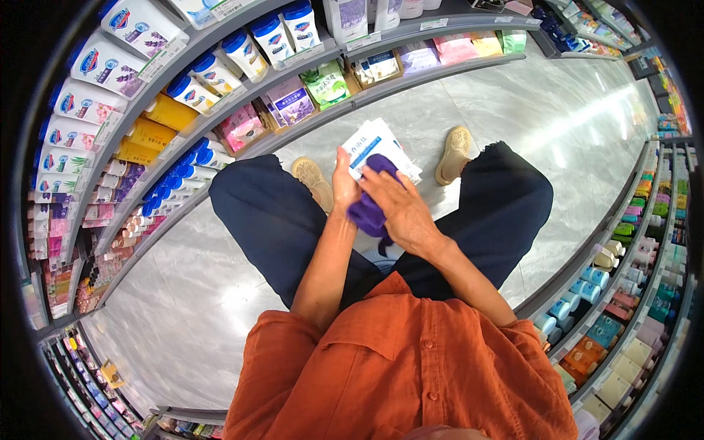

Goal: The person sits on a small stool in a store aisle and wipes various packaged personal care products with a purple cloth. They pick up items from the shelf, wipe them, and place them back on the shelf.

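Observation:
My left hand (344, 187) holds a small stack of white packets (380, 138) with blue bands and printed writing, fanned slightly at the far right corner. My right hand (406, 215) presses a purple cloth (367, 215) against the near part of the top packet. The cloth bunches under the right fingers and hangs down between my wrists, beside the left palm. Both hands are in front of my knees, above the floor. The packets' near edge is covered by the cloth and fingers.
A curved-looking shelf unit (352, 104) stands ahead and left. Its bottom shelf bears a carton of white packets (377, 67), a green pack (327, 82) and a pink pack (242, 127). Body wash bottles (107, 66) fill higher shelves. Another stocked shelf (597, 280) stands right.

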{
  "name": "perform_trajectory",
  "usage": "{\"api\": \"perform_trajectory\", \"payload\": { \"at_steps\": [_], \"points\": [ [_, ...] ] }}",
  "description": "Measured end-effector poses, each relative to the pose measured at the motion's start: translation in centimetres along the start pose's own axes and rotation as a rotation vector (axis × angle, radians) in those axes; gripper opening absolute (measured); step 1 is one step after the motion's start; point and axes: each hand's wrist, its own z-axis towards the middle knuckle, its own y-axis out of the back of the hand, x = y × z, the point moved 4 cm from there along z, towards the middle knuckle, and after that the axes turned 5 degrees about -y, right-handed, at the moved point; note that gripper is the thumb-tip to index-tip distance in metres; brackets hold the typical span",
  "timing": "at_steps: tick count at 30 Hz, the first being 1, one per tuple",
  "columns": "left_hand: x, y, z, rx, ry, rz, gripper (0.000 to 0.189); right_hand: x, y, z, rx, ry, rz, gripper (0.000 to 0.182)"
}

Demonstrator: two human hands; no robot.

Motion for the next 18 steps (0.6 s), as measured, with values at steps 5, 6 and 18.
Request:
{"api": "perform_trajectory", "payload": {
  "at_steps": [5, 6, 18],
  "points": [
    [1.7, 2.7, 0.0, -0.039, 0.059, -0.178, 0.066, -1.5, 0.3, 2.1, 0.063, -0.062, 0.171, 0.069],
    [1.8, 1.1, -0.8, 0.069, 0.050, -0.208, 0.066, -2.4, 0.3, 2.9, 0.038, -0.066, 0.180, 0.071],
    [-1.9, 1.6, 0.3, -0.155, -0.233, 0.058, 0.067, -0.6, -2.2, -0.3, -0.072, -0.152, 0.278, 0.070]
  ]
}}
